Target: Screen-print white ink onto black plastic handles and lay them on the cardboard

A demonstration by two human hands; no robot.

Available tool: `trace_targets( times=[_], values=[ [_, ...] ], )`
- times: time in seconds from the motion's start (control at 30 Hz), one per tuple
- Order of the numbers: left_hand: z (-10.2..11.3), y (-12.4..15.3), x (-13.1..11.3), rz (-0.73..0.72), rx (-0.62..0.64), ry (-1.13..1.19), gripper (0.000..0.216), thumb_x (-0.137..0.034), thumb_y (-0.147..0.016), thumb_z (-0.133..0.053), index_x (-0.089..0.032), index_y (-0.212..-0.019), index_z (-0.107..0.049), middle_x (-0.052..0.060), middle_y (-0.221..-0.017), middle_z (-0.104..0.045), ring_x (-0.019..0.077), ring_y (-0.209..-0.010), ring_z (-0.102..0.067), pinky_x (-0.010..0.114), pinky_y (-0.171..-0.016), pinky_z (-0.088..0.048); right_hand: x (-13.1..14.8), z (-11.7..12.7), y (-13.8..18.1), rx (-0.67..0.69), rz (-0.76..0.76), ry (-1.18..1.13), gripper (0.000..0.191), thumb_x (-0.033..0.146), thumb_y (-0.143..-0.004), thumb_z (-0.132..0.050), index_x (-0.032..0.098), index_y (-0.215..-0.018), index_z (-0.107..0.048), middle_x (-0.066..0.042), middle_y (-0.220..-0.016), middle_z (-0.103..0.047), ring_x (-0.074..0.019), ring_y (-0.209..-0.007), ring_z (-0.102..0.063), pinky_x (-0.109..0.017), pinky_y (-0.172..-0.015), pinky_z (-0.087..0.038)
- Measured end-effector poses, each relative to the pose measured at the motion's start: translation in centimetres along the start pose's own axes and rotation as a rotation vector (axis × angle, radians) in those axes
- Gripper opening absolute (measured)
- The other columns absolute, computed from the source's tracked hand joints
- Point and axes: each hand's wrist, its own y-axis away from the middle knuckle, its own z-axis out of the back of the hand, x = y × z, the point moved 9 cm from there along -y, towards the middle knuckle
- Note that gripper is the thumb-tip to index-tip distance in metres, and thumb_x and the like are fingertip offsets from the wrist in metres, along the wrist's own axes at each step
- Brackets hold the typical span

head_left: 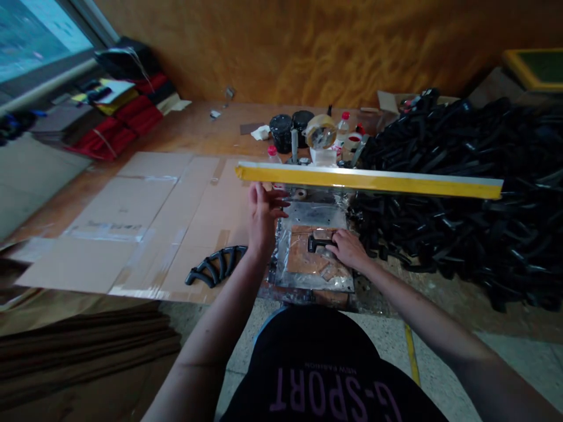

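Plywood walls are backing a low workbench (193, 129) where a plastic-covered jig plate (314, 258) is sitting. On this plate the right hand (349, 249) is pinching a small black handle part (317, 242). Just left of the plate, the left hand (263, 214) is hovering, fingers loosely spread, under a yellow-edged bar (369, 179). Right of it, black parts (461, 193) are lying heaped.

I count two round black tins (291, 130) side by side on the wooden counter (193, 132), one roll of brownish packing tape (321, 131), and two small clear bottles with red caps (343, 126) (a third may hide behind them). One yellow-edged long bar (369, 179), one black T-shaped plastic handle (320, 242), one heap of black plastic handles (466, 193), too many to number.
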Motion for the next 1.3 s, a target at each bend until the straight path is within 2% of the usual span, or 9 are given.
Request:
trace_targets(
  times=[0.07,0.17,0.27,0.37,0.43,0.57,0.73,0.9,1.3],
  values=[
    [-0.2,3.3,3.9,0.191,0.053,-0.032,0.05,-0.06,-0.088,-0.045,-0.016,-0.11,-0.058,0.009,-0.09,-0.068,0.013,-0.068,-0.063,0.02,-0.051,-0.047,1.7,-0.8,0.6,0.031,-0.043,0.052,0.022,0.036,-0.091,-0.054,0.015,-0.094,-0.06,-0.014,-0.099,-0.066,-0.024,-0.097,-0.06,-0.034,-0.084,-0.044],
    [-1.2,11.0,12.0,0.683,0.302,-0.111,0.055,-0.063,-0.08,-0.056,-0.014,-0.103,-0.063,0.015,-0.095,-0.07,0.022,-0.077,-0.067,0.026,-0.05,-0.051,4.3,0.0,1.7,-0.014,-0.109,-0.007,0.022,0.033,-0.095,-0.046,0.015,-0.1,-0.057,-0.014,-0.094,-0.066,-0.0234,-0.089,-0.061,-0.033,-0.078,-0.044],
    [1.1,14.4,15.4,0.748,0.174,-0.046,0.057,-0.066,-0.08,-0.052,-0.015,-0.103,-0.06,0.015,-0.103,-0.069,0.0248,-0.089,-0.067,0.031,-0.061,-0.055,9.7,0.5,2.8,-0.024,0.151,-0.142,0.018,0.03,-0.095,-0.047,0.016,-0.093,-0.058,-0.011,-0.094,-0.066,-0.0218,-0.092,-0.059,-0.033,-0.081,-0.044],
    [4.8,13.6,15.2,0.651,0.048,-0.21,0.054,-0.065,-0.08,-0.053,-0.015,-0.099,-0.058,0.012,-0.098,-0.069,0.0227,-0.085,-0.067,0.03,-0.063,-0.055,12.1,1.1,3.6,0.0,0.412,-0.284,0.016,0.023,-0.095,-0.047,0.019,-0.089,-0.061,-0.006,-0.096,-0.066,-0.0181,-0.096,-0.058,-0.031,-0.087,-0.043],
    [6.1,12.2,13.7,0.559,0.111,-0.445,0.048,-0.063,-0.081,-0.053,-0.017,-0.095,-0.058,0.009,-0.091,-0.07,0.0209,-0.077,-0.067,0.029,-0.061,-0.052,8.8,2.0,3.0,-0.069,0.333,-0.279,0.017,0.02,-0.095,-0.046,0.02,-0.093,-0.064,-0.006,-0.1,-0.067,-0.0186,-0.098,-0.057,-0.033,-0.09,-0.043],
    [5.7,10.3,9.9,0.352,0.273,-0.958,0.038,-0.058,-0.085,-0.051,-0.021,-0.084,-0.059,0.005,-0.074,-0.069,0.0198,-0.071,-0.066,0.025,-0.061,-0.043,-2.6,2.4,1.8,-0.159,0.046,-0.051,0.027,0.02,-0.093,-0.041,0.018,-0.096,-0.068,-0.01,-0.1,-0.067,-0.0238,-0.097,-0.056,-0.037,-0.088,-0.043],
    [2.7,10.2,8.5,0.223,0.371,-1.322,0.041,-0.06,-0.089,-0.041,-0.023,-0.086,-0.058,0.005,-0.072,-0.069,0.0232,-0.073,-0.067,0.025,-0.057,-0.033,-11.6,-1.9,2.0,-0.056,0.016,0.133,0.04,0.011,-0.08,-0.043,0.02,-0.11,-0.069,-0.009,-0.117,-0.065,-0.0247,-0.106,-0.053,-0.035,-0.095,-0.04],
    [1.5,10.4,8.7,0.172,0.419,-1.376,0.042,-0.062,-0.089,-0.04,-0.024,-0.094,-0.058,0.004,-0.076,-0.07,0.024,-0.076,-0.069,0.026,-0.057,-0.031,-14.0,-5.5,2.8,0.067,-0.056,0.204,0.042,0.015,-0.079,-0.045,0.024,-0.114,-0.067,-0.007,-0.127,-0.063,-0.0261,-0.119,-0.049,-0.041,-0.099,-0.038],
    [1.7,10.0,9.3,0.192,0.406,-1.409,0.048,-0.066,-0.088,-0.035,-0.024,-0.095,-0.058,0.006,-0.079,-0.071,0.0246,-0.078,-0.069,0.026,-0.059,-0.034,-13.1,-5.6,3.0,0.061,-0.019,0.267,0.044,0.014,-0.076,-0.049,0.023,-0.117,-0.065,-0.009,-0.128,-0.061,-0.0298,-0.115,-0.047,-0.046,-0.093,-0.04]
  ],
)
